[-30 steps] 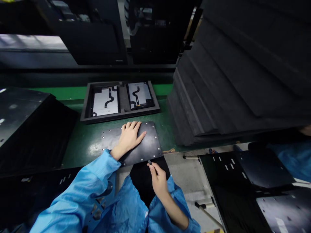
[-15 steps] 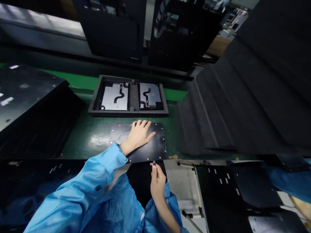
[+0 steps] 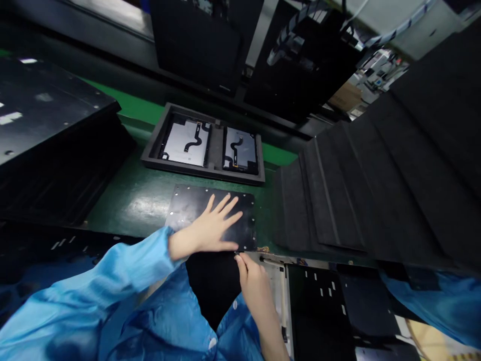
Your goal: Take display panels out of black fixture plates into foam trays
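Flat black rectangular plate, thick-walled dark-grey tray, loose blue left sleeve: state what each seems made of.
Flat black rectangular plate: satin metal or hard plastic, unclear which; soft sheen. Thick-walled dark-grey tray: probably matte foam; its walls give no glare. Loose blue left sleeve: likely thin, slightly glossy synthetic cloth; creases catch light.

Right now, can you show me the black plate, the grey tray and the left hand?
Black plate (image 3: 191,204): head view, bare upper-left surface.
Grey tray (image 3: 216,145): head view, middle divider.
Left hand (image 3: 212,228): head view, back of the hand.
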`<state>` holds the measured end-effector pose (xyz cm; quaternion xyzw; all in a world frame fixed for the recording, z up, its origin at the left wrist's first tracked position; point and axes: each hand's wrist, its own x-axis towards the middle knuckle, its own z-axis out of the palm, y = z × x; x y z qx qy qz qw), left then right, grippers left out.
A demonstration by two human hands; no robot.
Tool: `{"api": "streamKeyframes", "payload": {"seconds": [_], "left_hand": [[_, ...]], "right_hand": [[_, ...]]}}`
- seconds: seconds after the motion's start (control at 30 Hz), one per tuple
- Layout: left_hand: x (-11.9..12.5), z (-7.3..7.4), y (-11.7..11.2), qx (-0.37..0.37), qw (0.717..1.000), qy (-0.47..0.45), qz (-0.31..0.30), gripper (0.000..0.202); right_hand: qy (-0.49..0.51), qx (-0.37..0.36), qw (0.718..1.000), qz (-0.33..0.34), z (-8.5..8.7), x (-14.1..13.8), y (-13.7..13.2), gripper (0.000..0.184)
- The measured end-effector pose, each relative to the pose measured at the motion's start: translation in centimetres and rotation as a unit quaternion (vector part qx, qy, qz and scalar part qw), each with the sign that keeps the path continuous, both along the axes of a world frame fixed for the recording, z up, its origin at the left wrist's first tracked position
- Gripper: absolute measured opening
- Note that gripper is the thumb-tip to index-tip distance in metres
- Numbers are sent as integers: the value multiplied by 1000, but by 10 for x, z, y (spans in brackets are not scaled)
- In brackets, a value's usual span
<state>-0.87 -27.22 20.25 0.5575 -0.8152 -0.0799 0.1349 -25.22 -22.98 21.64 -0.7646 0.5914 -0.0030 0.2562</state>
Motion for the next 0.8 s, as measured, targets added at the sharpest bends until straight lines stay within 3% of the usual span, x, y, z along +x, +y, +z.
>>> {"api": "streamKeyframes", "payload": {"seconds": [0.1,0.23,0.33,0.43,0.6,0.7,0.8], "left_hand": [[-2,3,38,20,998,-57,8,110],[-11,10,62,-14,988,-151,-2,59],[-8,30,60,-69,984,-159,-41,50],[12,67,41,-81,989,-118,-38,51],[47,129,-15,16,999,-49,7,41],[60,146,-45,46,999,-12,7,41],[70,151,-66,53,998,20,-12,39]], "right_hand": [[96,-21,994,44,13,2,-6,37],[139,-28,986,83,28,6,-16,34],[157,-18,981,109,39,11,-22,34],[180,8,977,111,46,15,-25,36],[145,6,983,113,49,11,-25,36],[104,-22,988,115,44,16,-27,29],[71,-63,988,123,40,32,-32,32]]}}
